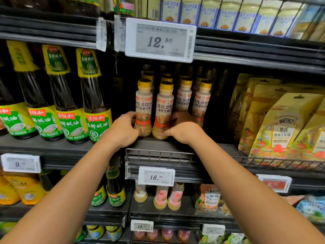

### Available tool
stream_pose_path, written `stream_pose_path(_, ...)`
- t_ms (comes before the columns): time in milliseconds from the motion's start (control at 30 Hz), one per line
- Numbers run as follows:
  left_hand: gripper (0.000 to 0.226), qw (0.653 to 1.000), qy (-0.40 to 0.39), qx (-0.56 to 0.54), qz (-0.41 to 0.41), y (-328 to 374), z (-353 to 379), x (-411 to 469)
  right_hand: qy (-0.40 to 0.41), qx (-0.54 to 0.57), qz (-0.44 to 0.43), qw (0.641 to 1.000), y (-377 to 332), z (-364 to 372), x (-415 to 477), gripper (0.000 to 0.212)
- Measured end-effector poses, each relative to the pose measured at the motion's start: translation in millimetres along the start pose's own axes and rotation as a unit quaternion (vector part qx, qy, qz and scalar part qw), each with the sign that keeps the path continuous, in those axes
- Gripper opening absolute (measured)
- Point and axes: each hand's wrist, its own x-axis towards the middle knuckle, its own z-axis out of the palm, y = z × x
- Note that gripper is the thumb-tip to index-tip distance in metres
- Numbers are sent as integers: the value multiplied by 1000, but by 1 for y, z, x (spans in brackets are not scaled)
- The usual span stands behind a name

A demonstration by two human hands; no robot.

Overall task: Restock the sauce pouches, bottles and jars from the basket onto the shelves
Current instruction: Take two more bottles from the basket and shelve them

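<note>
Head view: to the outer side of our left hand (123, 132) stand dark oyster-sauce bottles (95, 110). The left hand curls round the base of the left bottle (143, 106). Just beside it, between the two hands, stands the right bottle (164, 108). Our right hand (184, 132) grips that bottle low down in the same way. Both bottles stand upright on the shelf (154, 144), at the front of their rows. We judge them light, stiff plastic with slick printed sleeves, and liable to tip if pushed at the cap. Take hold low on the body and slide them rather than lift. Beyond the right hand lean Heinz pouches (284, 127).
</note>
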Motion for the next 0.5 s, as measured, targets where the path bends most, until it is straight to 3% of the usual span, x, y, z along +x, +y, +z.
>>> stream_pose_path(200,59,1000,-6,19,-3,5,0,-1,7,-22,3,1000,0,0,2,65)
stream_pose_path(333,82,999,8,29,-12,9,-7,-14,7,-5,-5,1000,8,0,-6,68)
stream_pose_path(400,80,998,42,48,1,12,-9,-25,45,17,-13,999,16,1,-15,55)
stream_pose_path(500,68,995,83,30,54,21,-2,-42,144,161,-49,975,22,1,-32,25)
